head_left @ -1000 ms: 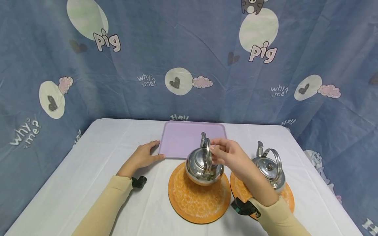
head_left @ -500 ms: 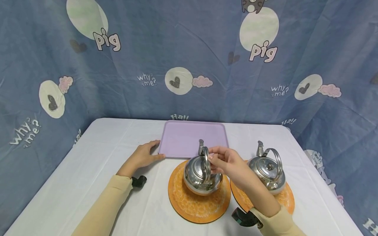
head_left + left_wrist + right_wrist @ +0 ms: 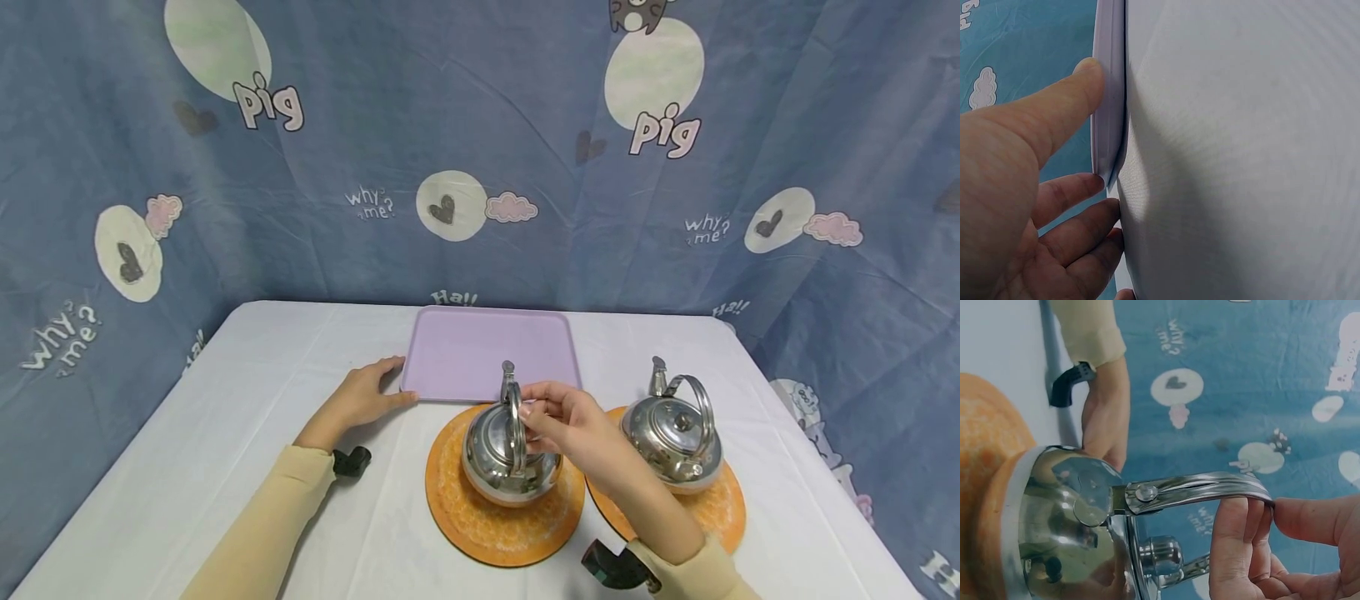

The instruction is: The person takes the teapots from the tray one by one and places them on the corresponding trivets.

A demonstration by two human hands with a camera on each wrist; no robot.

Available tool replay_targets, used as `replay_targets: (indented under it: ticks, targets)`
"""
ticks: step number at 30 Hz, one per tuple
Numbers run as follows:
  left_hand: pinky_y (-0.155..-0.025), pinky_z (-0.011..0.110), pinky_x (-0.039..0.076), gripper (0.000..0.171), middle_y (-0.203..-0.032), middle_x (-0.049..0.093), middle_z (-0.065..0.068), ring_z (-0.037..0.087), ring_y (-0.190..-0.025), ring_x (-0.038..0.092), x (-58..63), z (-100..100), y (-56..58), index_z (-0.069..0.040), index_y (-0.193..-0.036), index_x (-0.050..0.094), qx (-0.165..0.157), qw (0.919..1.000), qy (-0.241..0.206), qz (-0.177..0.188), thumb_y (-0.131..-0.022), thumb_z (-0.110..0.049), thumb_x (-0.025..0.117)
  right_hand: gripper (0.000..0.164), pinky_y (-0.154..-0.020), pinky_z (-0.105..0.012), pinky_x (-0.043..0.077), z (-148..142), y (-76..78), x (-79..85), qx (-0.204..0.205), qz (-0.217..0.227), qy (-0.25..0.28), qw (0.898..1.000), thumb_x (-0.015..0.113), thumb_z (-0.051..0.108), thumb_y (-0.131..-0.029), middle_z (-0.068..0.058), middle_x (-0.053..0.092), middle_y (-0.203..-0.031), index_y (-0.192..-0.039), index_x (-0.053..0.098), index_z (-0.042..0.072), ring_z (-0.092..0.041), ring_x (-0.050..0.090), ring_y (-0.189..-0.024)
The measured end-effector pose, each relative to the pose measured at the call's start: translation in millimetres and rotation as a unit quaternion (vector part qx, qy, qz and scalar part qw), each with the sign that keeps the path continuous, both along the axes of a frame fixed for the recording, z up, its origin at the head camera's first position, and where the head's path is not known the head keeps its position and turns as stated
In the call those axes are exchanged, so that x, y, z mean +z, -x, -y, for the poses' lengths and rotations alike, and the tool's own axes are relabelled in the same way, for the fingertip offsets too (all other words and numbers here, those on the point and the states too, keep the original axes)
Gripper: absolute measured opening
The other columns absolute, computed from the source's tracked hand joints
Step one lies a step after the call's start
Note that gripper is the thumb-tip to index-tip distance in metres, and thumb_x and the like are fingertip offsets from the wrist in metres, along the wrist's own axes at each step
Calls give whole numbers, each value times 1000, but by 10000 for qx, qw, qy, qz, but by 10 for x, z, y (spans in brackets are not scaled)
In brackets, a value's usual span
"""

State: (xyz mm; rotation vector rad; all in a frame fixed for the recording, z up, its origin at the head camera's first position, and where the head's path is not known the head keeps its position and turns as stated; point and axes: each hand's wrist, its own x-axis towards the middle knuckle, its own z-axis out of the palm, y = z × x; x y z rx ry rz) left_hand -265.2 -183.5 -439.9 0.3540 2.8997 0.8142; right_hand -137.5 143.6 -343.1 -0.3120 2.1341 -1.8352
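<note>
My right hand (image 3: 573,429) holds the arched handle of a shiny steel kettle (image 3: 487,454), thumb on one side and fingers on the other. In the right wrist view this handle (image 3: 1204,489) passes between the thumb and fingers. The kettle stands upright over a round orange mat (image 3: 502,546), its base seemingly on it, spout towards the back. My left hand (image 3: 360,396) rests at the near left corner of a lilac tray (image 3: 487,354). Seen from the left wrist, the thumb lies against the tray's rim (image 3: 1107,119) and a fingertip touches its corner.
A second steel kettle (image 3: 667,437) stands on another round orange mat (image 3: 726,508) to the right, partly behind my right forearm. A white cloth (image 3: 225,450) covers the table. Behind it hangs a blue printed curtain (image 3: 315,208).
My right hand has brought the kettle down and slightly towards me over the near mat, most of it in the first half second. The left hand and tray stay in place.
</note>
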Motion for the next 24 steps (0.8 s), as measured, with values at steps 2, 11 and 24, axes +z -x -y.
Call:
replay_targets:
  ticks: [2, 11, 24]
  targets:
    - [-116, 61, 34, 82, -153, 42, 26, 47, -143, 37, 3, 4, -1, -5, -151, 41, 8, 10000, -5, -1, -89, -50, 70, 41, -81, -31, 61, 20, -6, -4, -9, -50, -51, 10000, 59, 23, -101, 0, 57, -93, -132, 51, -3, -15, 61, -88]
    - [-117, 61, 34, 83, -154, 41, 25, 47, -143, 37, 3, 53, -3, -5, -151, 39, 16, 10000, 42, 6, -89, -51, 69, 40, -82, -31, 61, 41, -1, -27, 4, -448, -446, 9980, 58, 25, -101, -8, 64, -97, -133, 53, 1, -17, 67, -86]
    - [-114, 68, 31, 75, -159, 31, 26, 47, -146, 31, 424, 4, -371, -7, -155, 33, -94, 9958, 481, -773, -97, -49, 59, 38, -96, -32, 57, -441, -194, 224, -1091, -2548, -2441, 9293, 59, 35, -100, -1, 68, -122, -135, 56, 20, -15, 66, -111]
